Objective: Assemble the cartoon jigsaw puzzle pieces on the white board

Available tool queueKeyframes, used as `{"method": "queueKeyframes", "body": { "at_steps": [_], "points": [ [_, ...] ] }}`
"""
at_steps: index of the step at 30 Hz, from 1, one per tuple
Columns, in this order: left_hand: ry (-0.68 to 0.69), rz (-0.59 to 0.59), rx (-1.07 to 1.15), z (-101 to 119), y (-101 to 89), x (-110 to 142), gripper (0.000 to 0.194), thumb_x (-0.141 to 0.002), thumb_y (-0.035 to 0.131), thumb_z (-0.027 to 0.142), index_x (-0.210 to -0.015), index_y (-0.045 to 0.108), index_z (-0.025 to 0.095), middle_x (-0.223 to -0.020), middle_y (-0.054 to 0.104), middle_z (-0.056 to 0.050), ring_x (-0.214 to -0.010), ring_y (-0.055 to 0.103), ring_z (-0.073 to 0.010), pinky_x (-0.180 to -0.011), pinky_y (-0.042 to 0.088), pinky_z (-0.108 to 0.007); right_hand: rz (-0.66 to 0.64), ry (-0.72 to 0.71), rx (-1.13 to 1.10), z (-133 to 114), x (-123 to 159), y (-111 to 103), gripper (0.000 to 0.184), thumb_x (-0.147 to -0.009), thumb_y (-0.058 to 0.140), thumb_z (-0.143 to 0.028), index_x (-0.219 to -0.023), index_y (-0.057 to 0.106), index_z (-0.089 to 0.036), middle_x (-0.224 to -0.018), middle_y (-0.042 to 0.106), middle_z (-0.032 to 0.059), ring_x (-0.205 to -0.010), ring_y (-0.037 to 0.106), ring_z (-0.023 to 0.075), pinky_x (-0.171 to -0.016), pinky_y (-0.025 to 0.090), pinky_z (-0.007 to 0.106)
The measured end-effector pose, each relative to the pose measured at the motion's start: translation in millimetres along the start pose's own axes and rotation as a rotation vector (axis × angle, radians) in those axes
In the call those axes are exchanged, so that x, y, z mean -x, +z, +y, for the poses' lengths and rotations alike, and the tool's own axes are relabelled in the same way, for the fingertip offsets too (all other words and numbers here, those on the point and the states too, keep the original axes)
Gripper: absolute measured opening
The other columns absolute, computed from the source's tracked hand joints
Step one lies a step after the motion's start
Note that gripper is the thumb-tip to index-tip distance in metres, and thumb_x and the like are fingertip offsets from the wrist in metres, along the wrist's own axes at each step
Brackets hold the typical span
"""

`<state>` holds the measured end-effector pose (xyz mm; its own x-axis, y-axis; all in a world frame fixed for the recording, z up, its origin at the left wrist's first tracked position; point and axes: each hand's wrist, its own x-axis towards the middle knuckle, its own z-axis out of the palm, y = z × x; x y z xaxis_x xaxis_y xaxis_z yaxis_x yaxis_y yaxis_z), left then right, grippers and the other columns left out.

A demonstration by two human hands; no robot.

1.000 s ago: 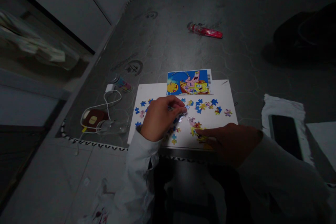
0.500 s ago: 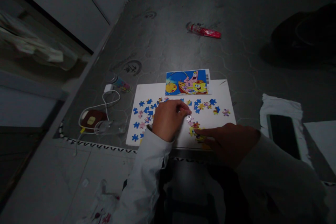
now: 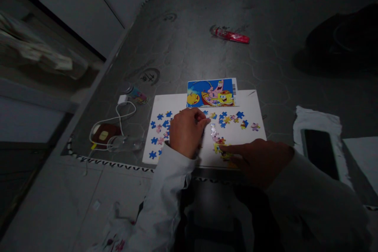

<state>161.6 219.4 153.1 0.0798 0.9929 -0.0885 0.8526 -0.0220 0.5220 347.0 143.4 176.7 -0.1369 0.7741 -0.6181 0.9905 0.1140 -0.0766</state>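
Note:
On a white board lies a small upright run of joined jigsaw puzzle pieces, pink toward the top and yellow lower down. My left hand is just left of its upper end, thumb and fingertips pressed together and apart from the run, with no piece showing in them. The index finger of my right hand is stretched out and touches the yellow part from the right. Its other fingers are dim and partly hidden. Loose blue and pink pieces lie left of my left hand, some covered by it.
A cartoon picture card lies at the board's back edge, with more loose pieces below it. To the left are a clear bottle, a white cable and a brown box. A phone lies on white cloth at right.
My left fingertips have come off the top piece of the joined run and shifted slightly up and left, so that piece now shows. My right hand has kept its place.

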Motion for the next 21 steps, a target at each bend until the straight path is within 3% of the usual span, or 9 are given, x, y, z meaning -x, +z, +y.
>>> {"method": "queueKeyframes", "body": {
  "at_steps": [4, 9, 12, 17, 21],
  "points": [
    [-0.008, 0.075, -0.056, 1.7, -2.6, 1.1, 0.004, -0.100, 0.086, 0.024, -0.097, 0.083, 0.023, -0.101, 0.087, -0.005, -0.095, 0.077, -0.0240, -0.084, 0.052, -0.036, -0.023, -0.005, -0.019, -5.0, 4.6, -5.1, 0.052, -0.108, 0.060, -0.048, -0.158, 0.073, -0.054, -0.123, 0.090, 0.0124, -0.107, 0.087, 0.0417, -0.081, 0.065, 0.052],
    [0.049, 0.081, -0.080, 6.8, -22.9, 8.0, 0.005, -0.102, 0.083, 0.027, -0.097, 0.083, 0.025, -0.100, 0.088, -0.004, -0.093, 0.077, -0.0240, -0.083, 0.052, -0.036, -0.017, 0.009, -0.025, -8.4, 8.8, -14.7, 0.051, -0.110, 0.058, -0.038, -0.157, 0.075, -0.052, -0.121, 0.089, 0.0147, -0.107, 0.087, 0.0428, -0.083, 0.067, 0.055],
    [0.050, 0.068, -0.112, 11.0, -37.2, 14.0, 0.005, -0.100, 0.085, 0.027, -0.095, 0.085, 0.026, -0.099, 0.088, -0.004, -0.090, 0.077, -0.0249, -0.082, 0.051, -0.036, -0.088, -0.007, -0.041, -7.6, 4.9, -17.6, 0.055, -0.108, 0.060, -0.041, -0.161, 0.072, -0.052, -0.126, 0.088, 0.0164, -0.112, 0.085, 0.0471, -0.085, 0.068, 0.059],
    [0.029, 0.082, -0.165, 12.7, -51.0, 18.8, 0.005, -0.101, 0.085, 0.031, -0.100, 0.087, 0.027, -0.103, 0.088, -0.003, -0.088, 0.077, -0.0248, -0.083, 0.051, -0.036, -0.059, -0.021, -0.064, -2.4, -2.4, -17.6, 0.059, -0.109, 0.057, -0.044, -0.167, 0.066, -0.048, -0.126, 0.088, 0.0198, -0.110, 0.084, 0.0499, -0.082, 0.066, 0.061],
    [0.014, 0.021, -0.225, 7.6, -55.3, 19.4, 0.008, -0.102, 0.084, 0.035, -0.100, 0.087, 0.027, -0.104, 0.089, -0.004, -0.091, 0.078, -0.0269, -0.083, 0.051, -0.037, -0.127, -0.090, -0.056, 10.4, -7.3, -17.7, 0.079, -0.104, 0.062, -0.063, -0.180, 0.050, -0.045, -0.136, 0.085, 0.0208, -0.113, 0.083, 0.0498, -0.081, 0.066, 0.059]
  ]
}}
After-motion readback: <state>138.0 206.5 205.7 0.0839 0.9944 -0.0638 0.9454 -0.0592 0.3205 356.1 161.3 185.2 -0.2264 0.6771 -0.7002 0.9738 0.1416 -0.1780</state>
